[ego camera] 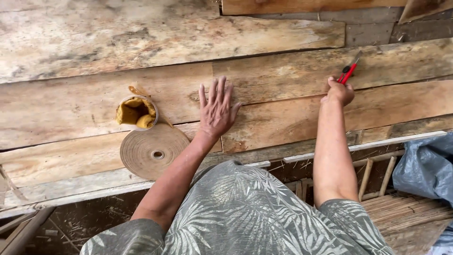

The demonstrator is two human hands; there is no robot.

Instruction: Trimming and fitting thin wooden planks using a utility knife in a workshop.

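1. As your left hand lies flat on the wooden planks, its fingers are spread wide and press on the board; they hold nothing.
2. Your right hand has the fingers curled tight around the red handle of the cutting tool. The tool points away from you, up and to the right, and its grey tip rests on or just above the plank; I cannot tell which.
3. The tool looks light and stiff, I judge. The red handle is the place to hold it, because the metal end is probably sharp. A dry hand should not slip on the handle.
4. Near your left wrist lies one flat roll of tan strip, wound tight with a small hole in the middle. I think it is light and flexible, and the coil may loosen if you lift it by the outer turn; holding it from both flat sides seems safer.
5. Just beyond the roll, touching it or nearly so, stands one small cup with yellow-brown material inside.
6. Count: one cutting tool, one roll, one cup, several long planks side by side.
7. At the right edge there is grey plastic sheet, well apart from both hands.
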